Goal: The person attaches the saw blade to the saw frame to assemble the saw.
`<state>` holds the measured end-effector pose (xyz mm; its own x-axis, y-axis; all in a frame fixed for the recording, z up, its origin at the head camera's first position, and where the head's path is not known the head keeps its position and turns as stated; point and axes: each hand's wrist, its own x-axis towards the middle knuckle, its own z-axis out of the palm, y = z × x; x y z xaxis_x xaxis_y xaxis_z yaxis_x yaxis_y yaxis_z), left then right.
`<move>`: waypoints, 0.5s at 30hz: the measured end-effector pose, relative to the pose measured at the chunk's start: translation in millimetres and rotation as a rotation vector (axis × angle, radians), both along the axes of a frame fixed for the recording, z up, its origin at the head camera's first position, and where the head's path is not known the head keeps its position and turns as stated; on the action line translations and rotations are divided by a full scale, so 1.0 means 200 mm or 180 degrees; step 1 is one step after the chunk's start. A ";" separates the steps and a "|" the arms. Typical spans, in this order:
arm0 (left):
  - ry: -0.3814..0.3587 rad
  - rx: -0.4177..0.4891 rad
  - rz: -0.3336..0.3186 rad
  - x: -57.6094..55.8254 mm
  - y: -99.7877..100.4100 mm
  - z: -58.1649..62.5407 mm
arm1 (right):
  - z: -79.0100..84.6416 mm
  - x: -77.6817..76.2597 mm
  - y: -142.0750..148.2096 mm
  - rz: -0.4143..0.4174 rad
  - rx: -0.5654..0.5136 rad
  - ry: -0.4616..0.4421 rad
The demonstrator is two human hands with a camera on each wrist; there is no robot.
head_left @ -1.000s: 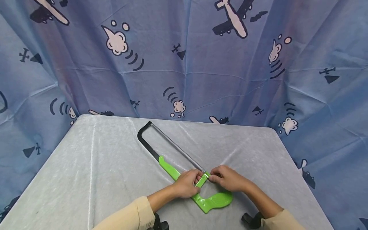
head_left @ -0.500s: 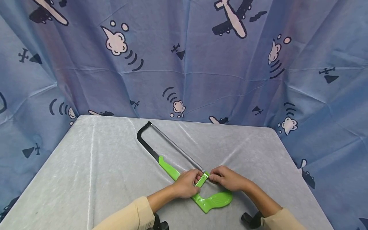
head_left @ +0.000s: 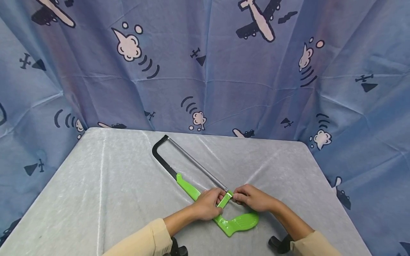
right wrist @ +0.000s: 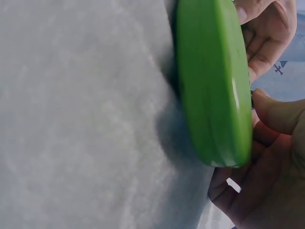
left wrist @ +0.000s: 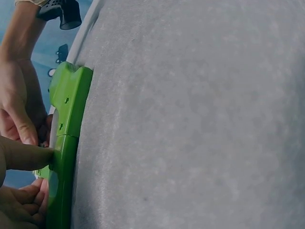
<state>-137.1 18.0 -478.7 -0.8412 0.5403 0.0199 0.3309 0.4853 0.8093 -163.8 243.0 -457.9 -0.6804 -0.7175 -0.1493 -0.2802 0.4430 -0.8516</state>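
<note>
Light: bright, even, overhead; soft sheen on grey velvety tablecloth point(head_left: 105, 185).
Shadows: faint.
Edges: head view bows at 3 and 9 o'clock.
Focus: wrist views blurred; green plastic hacksaw handle point(right wrist: 214, 86) smeared.

Both forearms enter from bottom edge of head view, beige sleeves. Left hand point(head_left: 207, 206) lower centre, fingers curled, pinching. Right hand point(head_left: 253, 198) just beside, fingertips nearly meeting, fingers curled, pinching.
</note>
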 end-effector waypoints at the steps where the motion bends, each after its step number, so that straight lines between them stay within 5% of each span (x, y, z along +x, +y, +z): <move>1: 0.0009 -0.0003 -0.0001 0.00 0.00 0.00 | 0.00 0.00 0.00 0.0004 -0.0011 -0.0001; 15: -0.0204 0.0140 -0.0096 -0.01 -0.02 0.01 | 0.00 0.00 0.00 -0.0112 0.0100 0.0027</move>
<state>-138.8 14.7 -475.7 -0.8248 0.5653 -0.0093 0.2916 0.4394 0.8497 -163.4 243.4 -458.7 -0.7065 -0.6881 -0.1654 -0.2711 0.4791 -0.8348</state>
